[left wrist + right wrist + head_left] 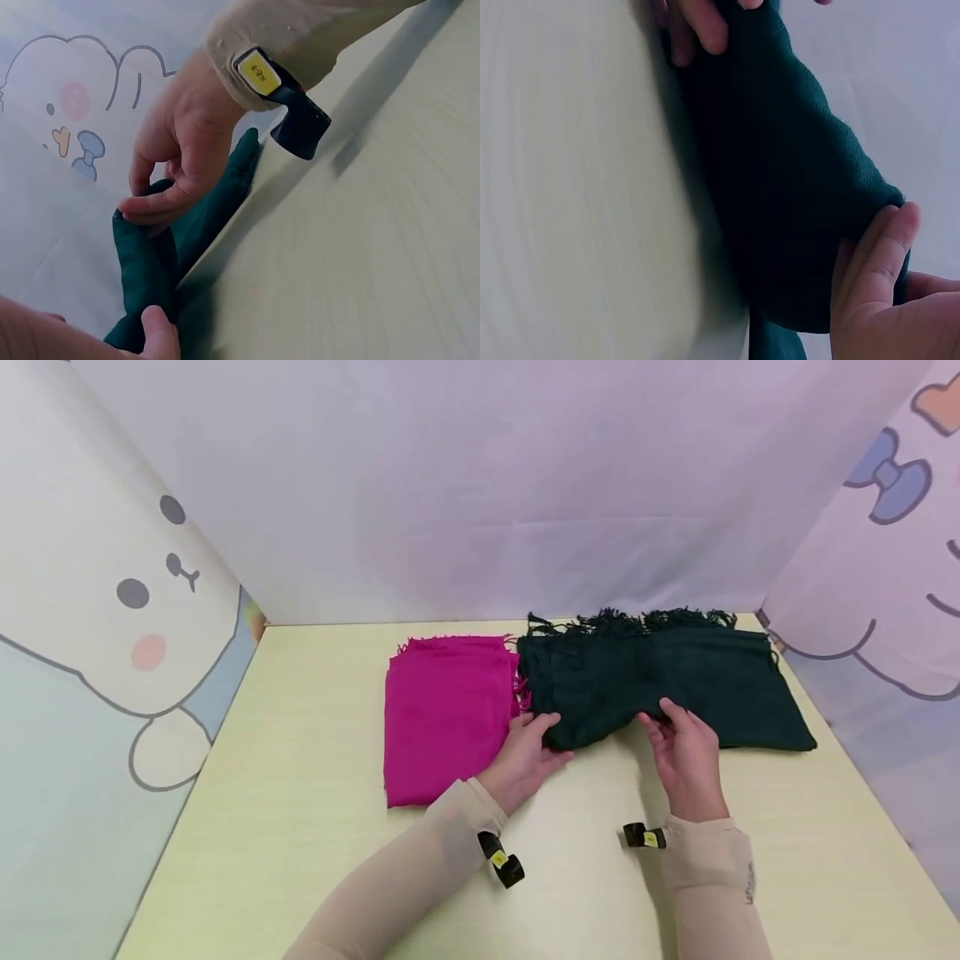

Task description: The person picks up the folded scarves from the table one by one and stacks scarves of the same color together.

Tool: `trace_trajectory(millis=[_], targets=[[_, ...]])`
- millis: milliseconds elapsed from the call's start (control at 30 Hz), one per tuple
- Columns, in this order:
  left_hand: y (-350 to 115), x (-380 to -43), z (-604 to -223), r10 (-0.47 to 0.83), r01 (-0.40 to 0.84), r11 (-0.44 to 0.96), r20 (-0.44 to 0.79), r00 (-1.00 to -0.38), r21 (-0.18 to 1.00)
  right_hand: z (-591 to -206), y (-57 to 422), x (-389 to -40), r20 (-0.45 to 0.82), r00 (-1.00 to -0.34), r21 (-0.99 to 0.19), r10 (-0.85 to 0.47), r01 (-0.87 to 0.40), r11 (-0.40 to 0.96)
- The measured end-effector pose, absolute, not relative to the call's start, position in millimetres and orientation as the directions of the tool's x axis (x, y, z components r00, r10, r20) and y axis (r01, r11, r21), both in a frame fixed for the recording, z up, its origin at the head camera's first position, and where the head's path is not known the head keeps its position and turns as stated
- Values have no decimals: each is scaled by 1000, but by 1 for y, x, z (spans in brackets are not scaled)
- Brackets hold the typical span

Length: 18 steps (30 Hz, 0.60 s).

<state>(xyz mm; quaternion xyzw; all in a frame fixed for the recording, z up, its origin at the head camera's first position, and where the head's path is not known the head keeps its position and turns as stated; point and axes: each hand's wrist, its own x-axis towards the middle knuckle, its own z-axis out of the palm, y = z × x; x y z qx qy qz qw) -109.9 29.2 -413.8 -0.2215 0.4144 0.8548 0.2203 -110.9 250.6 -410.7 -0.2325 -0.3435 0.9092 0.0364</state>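
A dark green fringed scarf lies folded in a wide band along the back right of the table, its fringe toward the wall. My right hand pinches its front edge near the middle and lifts it, so the cloth bulges up between both hands. At the scarf's front left corner, my left hand holds the cloth between thumb and fingers. In the right wrist view the raised dark green cloth hangs from the right fingers, its underside in shadow. The left thumb lies against the cloth in the left wrist view.
A folded magenta scarf with a fringe lies directly left of the green one, its edge beside my left hand. The pale yellow table ends at a white cloth wall. Printed cartoon side panels stand left and right.
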Motion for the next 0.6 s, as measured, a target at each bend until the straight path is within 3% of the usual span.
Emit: trace_trajectory(millis=[600], targets=[[21, -110, -419, 185, -439, -402, -398, -898, 804, -421, 281, -88, -452, -876, -776, 167, 295, -558]])
